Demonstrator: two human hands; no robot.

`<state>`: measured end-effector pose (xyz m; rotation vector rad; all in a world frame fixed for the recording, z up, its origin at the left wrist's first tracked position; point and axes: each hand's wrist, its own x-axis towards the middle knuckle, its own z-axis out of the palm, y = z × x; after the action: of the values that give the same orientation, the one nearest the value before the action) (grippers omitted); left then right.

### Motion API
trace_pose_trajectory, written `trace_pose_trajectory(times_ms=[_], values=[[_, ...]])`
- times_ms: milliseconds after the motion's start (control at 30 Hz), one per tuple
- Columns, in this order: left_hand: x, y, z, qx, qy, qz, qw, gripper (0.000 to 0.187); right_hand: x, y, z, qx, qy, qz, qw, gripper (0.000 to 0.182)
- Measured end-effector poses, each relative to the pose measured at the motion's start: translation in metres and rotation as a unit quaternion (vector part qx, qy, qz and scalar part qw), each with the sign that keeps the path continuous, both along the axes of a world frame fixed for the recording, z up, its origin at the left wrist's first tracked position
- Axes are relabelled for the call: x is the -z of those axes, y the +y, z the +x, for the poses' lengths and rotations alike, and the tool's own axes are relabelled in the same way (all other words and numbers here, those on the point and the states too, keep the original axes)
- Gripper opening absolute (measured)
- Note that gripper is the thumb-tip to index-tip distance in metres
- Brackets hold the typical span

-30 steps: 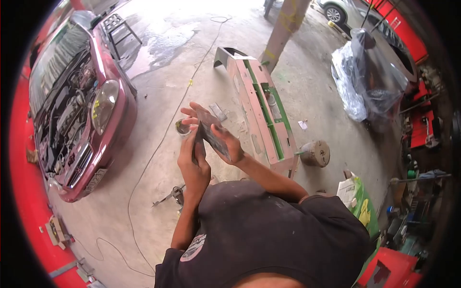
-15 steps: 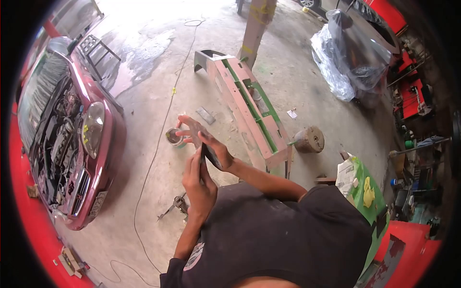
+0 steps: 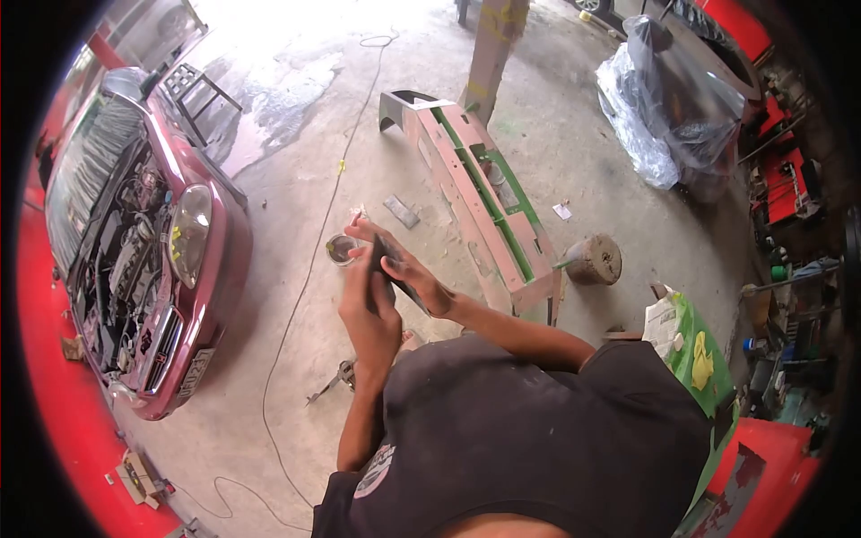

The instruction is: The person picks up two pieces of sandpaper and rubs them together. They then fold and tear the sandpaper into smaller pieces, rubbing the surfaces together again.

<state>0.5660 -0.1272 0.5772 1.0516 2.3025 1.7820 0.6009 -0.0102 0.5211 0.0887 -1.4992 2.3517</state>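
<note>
My left hand (image 3: pixel 369 309) and my right hand (image 3: pixel 417 280) are raised together in front of the dark shirt. Between them is a thin, dark flat piece (image 3: pixel 378 269), seen nearly edge-on. My left fingers are pressed together against one side of it; my right thumb and palm hold the other side, with the right fingers reaching past its top. Beyond the fingertips, a round can (image 3: pixel 342 250) sits on the floor. A grey rectangular block (image 3: pixel 401 212) lies near it. To the right stands a long pink and green bumper (image 3: pixel 463 179).
A maroon car (image 3: pixel 215 260) with exposed engine is at left. A cable (image 3: pixel 309 269) crosses the floor. At right are a round stump-like object (image 3: pixel 595 260), a plastic-covered item (image 3: pixel 673 117) and a green panel (image 3: pixel 695 345) with paper and yellow cloth. A tool (image 3: pixel 334 381) lies below.
The scene has shifted slightly right in view. My left hand has moved up along the dark flat piece, and its fingers now overlap my right hand more closely.
</note>
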Motion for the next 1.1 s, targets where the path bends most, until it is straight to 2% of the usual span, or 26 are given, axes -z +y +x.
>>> trace_pose_trajectory(times_ms=[33,67,133,233,367,500,633,667,733,800,867,933,1000,1100], values=[[0.004,-0.002,0.006,0.015,0.067,-0.015,0.998,0.030,-0.001,0.003,-0.003,-0.001,0.007,-0.023,1.000,0.090],[-0.001,-0.002,0.014,0.025,0.094,0.018,0.995,0.031,-0.003,0.009,0.000,-0.003,0.004,-0.020,1.000,0.088],[0.000,-0.004,0.010,0.023,0.031,0.009,0.999,0.032,0.003,0.008,-0.002,-0.028,0.020,-0.041,0.999,0.079],[0.011,0.000,-0.008,0.025,-0.054,-0.023,0.998,0.034,0.011,0.006,0.005,-0.028,-0.030,-0.078,0.996,0.077],[0.012,0.007,0.018,0.013,0.112,0.004,0.994,0.034,0.020,0.016,0.006,-0.082,-0.005,-0.144,0.986,0.075],[0.023,0.006,-0.004,-0.002,0.013,-0.026,1.000,0.040,0.027,0.013,0.008,-0.076,-0.043,-0.114,0.990,0.076],[0.010,0.009,0.013,0.006,0.084,0.008,0.996,0.033,0.023,0.020,0.008,-0.090,0.010,-0.079,0.993,0.075],[0.002,0.004,0.020,0.023,0.051,-0.014,0.998,0.033,0.024,0.022,0.007,-0.093,0.005,-0.087,0.992,0.075],[0.007,0.006,0.011,0.009,0.087,0.022,0.996,0.031,0.026,0.021,0.007,-0.099,-0.004,-0.104,0.990,0.075],[0.016,0.007,-0.012,-0.031,0.006,-0.026,0.999,0.029,0.028,0.009,0.007,-0.053,0.001,-0.018,0.998,0.078],[0.015,0.006,-0.018,-0.029,0.044,-0.005,0.999,0.035,0.027,0.008,0.014,-0.019,-0.019,0.048,0.998,0.080],[-0.006,0.002,0.004,0.003,0.074,0.004,0.997,0.032,0.010,0.014,0.010,-0.073,0.027,-0.048,0.996,0.082],[-0.016,0.001,0.008,0.018,0.045,-0.003,0.999,0.034,0.007,0.020,0.003,-0.093,0.029,-0.069,0.993,0.082],[-0.003,0.009,-0.019,-0.030,0.021,-0.009,0.999,0.034,0.016,0.014,0.003,-0.021,-0.013,0.033,0.999,0.091]])
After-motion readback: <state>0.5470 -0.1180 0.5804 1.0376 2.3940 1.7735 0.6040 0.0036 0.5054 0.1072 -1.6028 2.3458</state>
